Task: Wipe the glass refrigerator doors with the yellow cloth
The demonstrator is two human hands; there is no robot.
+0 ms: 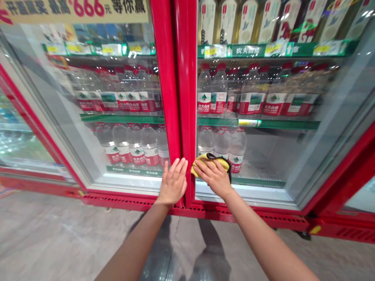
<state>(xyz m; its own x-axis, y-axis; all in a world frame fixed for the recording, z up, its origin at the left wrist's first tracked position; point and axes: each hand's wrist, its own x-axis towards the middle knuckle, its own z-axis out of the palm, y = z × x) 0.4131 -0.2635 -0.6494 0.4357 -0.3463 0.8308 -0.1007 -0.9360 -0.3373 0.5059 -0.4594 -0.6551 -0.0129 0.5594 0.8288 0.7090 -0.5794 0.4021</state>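
A yellow cloth with a dark edge point(219, 158) lies under my right hand point(215, 177), pressed against the lower left part of the right glass door, beside its red frame point(187, 97). My right hand's fingers spread over the cloth and hold it there. My left hand point(174, 181) rests nearly flat on the red frame of the left door point(165, 78), low down, with its fingers extended and no object in it. Behind the glass near my right hand stand clear water bottles with red and white labels point(236, 158).
More water bottles point(137, 97) fill shelves behind both doors, with taller drink bottles point(247, 21) at the upper right. A yellow banner point(73, 11) crosses the upper left. A red vented base point(216, 212) runs above the grey floor point(52, 234).
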